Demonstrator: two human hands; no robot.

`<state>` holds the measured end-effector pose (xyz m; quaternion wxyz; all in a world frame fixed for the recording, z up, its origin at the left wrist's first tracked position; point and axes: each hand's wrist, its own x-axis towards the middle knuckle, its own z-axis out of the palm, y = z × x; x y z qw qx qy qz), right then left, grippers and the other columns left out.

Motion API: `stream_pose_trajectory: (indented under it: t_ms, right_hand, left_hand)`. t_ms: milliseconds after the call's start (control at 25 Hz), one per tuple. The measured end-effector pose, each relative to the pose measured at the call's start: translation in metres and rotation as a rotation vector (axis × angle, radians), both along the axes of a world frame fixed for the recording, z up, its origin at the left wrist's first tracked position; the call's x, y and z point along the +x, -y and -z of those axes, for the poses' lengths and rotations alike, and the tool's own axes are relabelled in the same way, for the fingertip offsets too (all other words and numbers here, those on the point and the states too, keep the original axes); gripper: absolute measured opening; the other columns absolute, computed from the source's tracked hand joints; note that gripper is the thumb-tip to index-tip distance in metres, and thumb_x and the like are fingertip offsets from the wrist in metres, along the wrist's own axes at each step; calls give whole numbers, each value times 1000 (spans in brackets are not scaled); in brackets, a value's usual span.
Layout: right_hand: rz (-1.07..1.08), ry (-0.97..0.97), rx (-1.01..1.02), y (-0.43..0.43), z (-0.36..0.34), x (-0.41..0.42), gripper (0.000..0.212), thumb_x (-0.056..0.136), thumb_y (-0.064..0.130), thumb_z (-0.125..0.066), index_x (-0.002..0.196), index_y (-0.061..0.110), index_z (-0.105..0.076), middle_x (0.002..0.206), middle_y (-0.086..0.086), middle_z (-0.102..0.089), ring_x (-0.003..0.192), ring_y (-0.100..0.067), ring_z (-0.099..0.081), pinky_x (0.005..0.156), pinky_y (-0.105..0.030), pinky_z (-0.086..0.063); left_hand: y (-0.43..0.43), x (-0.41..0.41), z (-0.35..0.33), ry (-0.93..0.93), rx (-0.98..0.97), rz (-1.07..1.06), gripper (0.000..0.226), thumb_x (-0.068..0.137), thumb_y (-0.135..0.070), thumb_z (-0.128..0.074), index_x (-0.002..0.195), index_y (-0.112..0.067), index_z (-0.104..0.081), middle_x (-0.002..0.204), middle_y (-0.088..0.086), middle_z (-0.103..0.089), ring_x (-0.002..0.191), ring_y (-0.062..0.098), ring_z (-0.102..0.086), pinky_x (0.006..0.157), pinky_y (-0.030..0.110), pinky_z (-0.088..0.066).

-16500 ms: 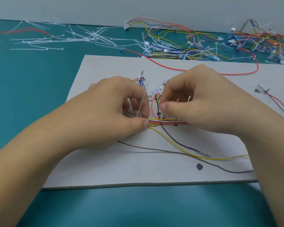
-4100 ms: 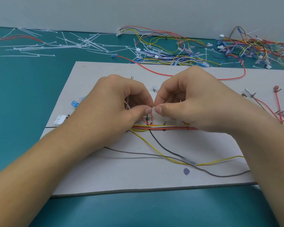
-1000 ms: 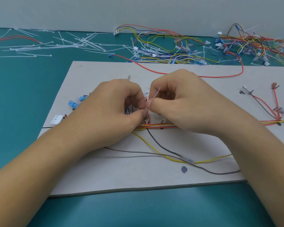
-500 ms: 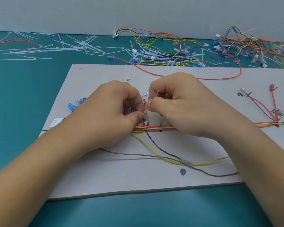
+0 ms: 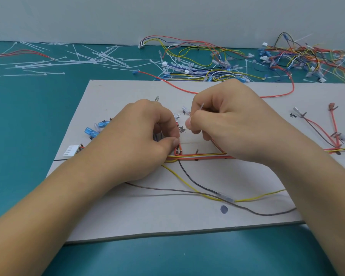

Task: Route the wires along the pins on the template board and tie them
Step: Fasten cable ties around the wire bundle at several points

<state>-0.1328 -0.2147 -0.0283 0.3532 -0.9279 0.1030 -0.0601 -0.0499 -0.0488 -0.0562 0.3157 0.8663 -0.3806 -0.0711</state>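
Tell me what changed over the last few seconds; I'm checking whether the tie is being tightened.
The right hand, pinching the cable tie tail, has drawn a little up and right, away from the left hand; a gap opened between the thumbs. The left hand keeps pinching at the red wire loop by the bundle. The board and the loose yellow wire lie as before.

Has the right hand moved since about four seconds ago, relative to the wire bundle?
Yes. The right hand, its grip on the cable tie, has drawn away from the wire bundle toward the far edge of the template board.
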Motion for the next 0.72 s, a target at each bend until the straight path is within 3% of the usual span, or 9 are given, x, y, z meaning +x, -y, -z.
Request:
stream_pose_trajectory:
  t_ms: [120,280,440,720]
  right_hand:
    - [24,28,1,-3,3,0,22,85,16,-65,65,7,-66,64,-14,-59,46,-10,-41,42,-28,-33]
    - [38,71,26,-2,4,3,21,84,14,-66,63,8,-66,62,-17,-59,55,-28,-50,47,-30,-35]
    - [35,35,56,-1,4,4,19,82,13,-66,64,7,-67,61,-18,-57,46,-14,-40,48,-29,-34]
    - [53,20,34,-1,3,4,18,83,14,-67,66,10,-69,62,-14,-61,44,-11,-41,48,-27,-36]
  left_hand:
    - [0,-1,-1,-13,-5,-3,16,83,-22,-79,71,-29,-72,70,-14,-64,73,6,-59,65,23,-48]
    - [1,0,-1,-24,-1,-2,16,82,-24,-77,70,-31,-69,68,-18,-63,73,3,-58,63,22,-45]
    - [1,0,0,-36,-3,6,16,81,-24,-75,72,-33,-67,73,-20,-63,74,-7,-56,58,7,-37]
    - [0,1,0,-30,-14,29,15,83,-23,-75,73,-32,-67,73,-20,-63,72,-6,-56,60,7,-38]
